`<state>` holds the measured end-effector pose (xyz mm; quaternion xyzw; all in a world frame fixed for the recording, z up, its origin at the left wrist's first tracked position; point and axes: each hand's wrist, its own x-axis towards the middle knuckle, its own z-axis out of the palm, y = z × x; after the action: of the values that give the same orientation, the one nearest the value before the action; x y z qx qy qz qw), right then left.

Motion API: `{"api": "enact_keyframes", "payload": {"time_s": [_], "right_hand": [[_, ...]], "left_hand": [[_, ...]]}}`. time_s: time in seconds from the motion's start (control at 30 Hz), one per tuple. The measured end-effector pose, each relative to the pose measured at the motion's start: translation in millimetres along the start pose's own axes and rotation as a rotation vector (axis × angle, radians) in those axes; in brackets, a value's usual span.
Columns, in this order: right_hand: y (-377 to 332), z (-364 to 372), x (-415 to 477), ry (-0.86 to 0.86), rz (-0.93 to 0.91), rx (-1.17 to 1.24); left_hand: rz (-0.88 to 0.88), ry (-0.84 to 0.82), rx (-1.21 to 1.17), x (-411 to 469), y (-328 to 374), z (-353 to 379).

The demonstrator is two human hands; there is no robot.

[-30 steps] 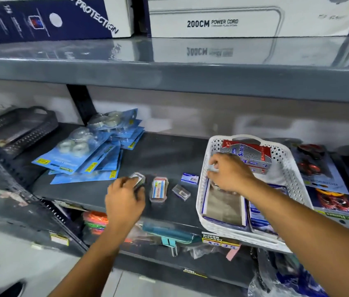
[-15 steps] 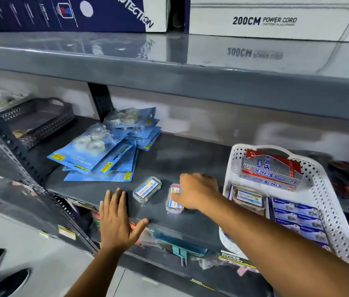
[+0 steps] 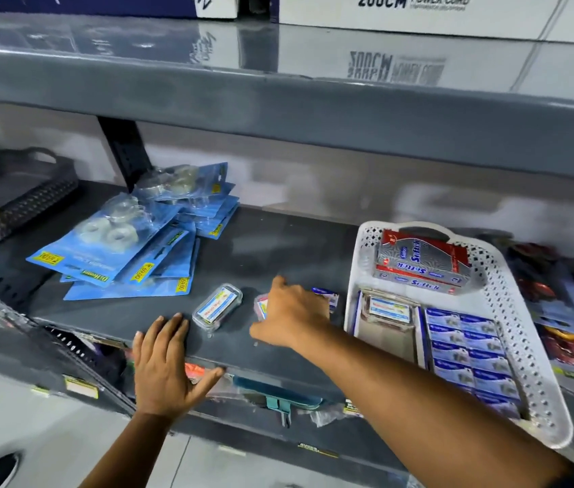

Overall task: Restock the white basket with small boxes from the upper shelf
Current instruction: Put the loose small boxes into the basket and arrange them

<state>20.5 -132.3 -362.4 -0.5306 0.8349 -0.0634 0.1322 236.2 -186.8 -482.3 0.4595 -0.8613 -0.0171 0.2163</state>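
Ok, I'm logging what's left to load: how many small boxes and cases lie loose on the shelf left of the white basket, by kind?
Clear plastic cases: 2, one partly under the right hand
Blue-and-white box: 1
Total: 3

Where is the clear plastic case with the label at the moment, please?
In the head view, the clear plastic case lies on the dark shelf, left of centre, between the left hand and right hand, just below the blue blister packs.
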Motion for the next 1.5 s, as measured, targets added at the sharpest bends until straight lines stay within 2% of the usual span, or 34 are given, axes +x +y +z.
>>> {"api": "enact_keyframes", "payload": {"time_s": [0.17, 0.3, 0.43, 0.83, 1.0, 1.13, 1.5], "right_hand": [[47.8, -58.2, -33.9, 0.071, -0.011, 0.181], [123.4, -91.3, -68.9, 0.149, 0.045, 0.166], [165.4, -75.6, -84.8, -0.002, 0.137, 0.09], [170.9, -38.6, -81.0, -0.029, 0.068, 0.04], [169.3, -35.8, -82.8, -0.023, 0.092, 0.041], [170.3, -42.5, -88.8, -0.092, 0.169, 0.181], [164.0, -49.1, -89.7, -0.079, 0.41, 0.75]], "left_hand": [[-0.013, -0.059, -0.012, -0.2, 3.0, -6.3], [0.003, -0.091, 0.014, -1.7, 1.8, -9.6], [-0.014, -0.103, 0.037, -1.6, 4.1, -10.4], [-0.036, -0.141, 0.062, -2.8, 8.9, -12.8], [-0.047, -0.154, 0.058, -2.2, 6.1, -11.6], [-0.042, -0.171, 0.062, -1.2, 2.5, -8.4], [-0.034, -0.151, 0.062, -0.1, 1.5, -6.1]]}}
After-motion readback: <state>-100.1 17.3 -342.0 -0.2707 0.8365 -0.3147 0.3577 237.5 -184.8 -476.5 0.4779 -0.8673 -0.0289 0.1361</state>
